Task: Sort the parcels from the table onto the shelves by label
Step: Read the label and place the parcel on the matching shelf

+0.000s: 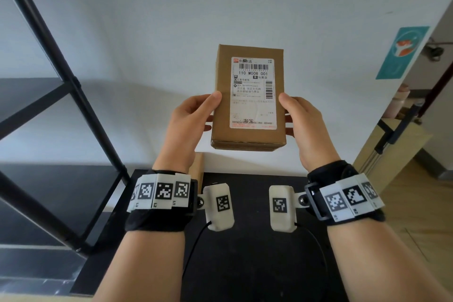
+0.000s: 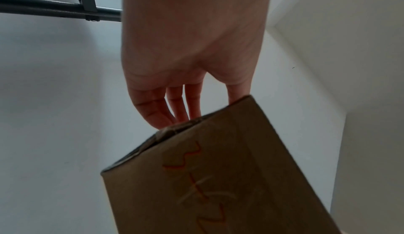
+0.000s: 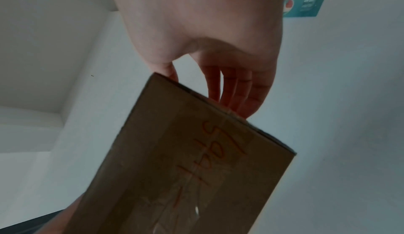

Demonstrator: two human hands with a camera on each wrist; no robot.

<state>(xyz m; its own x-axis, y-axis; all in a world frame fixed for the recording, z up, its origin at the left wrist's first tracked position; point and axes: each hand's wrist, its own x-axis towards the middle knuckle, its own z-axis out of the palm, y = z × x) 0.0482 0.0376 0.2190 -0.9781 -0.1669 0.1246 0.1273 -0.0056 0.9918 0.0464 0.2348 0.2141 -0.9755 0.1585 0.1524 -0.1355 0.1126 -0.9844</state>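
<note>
Cardboard parcel (image 1: 247,105) held up above black table (image 1: 245,240), sealed, label (image 1: 253,93) facing camera; left hand (image 1: 190,125) and right hand (image 1: 302,122) each grip a side.

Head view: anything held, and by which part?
Brown cardboard parcel box, held off the table: left hand on its left side, right hand on its right, thumbs on the labelled face.

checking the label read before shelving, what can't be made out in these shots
- Label, head view: small print under the code 110 M008 001 is too small to read.
- Box back: red handwriting is dim and blurred in the wrist views and runs off the left wrist picture's bottom edge.
- Shelves, head view: cut off by the left edge; no shelf tags show.
- Fingers: tips hidden behind the box.
</note>
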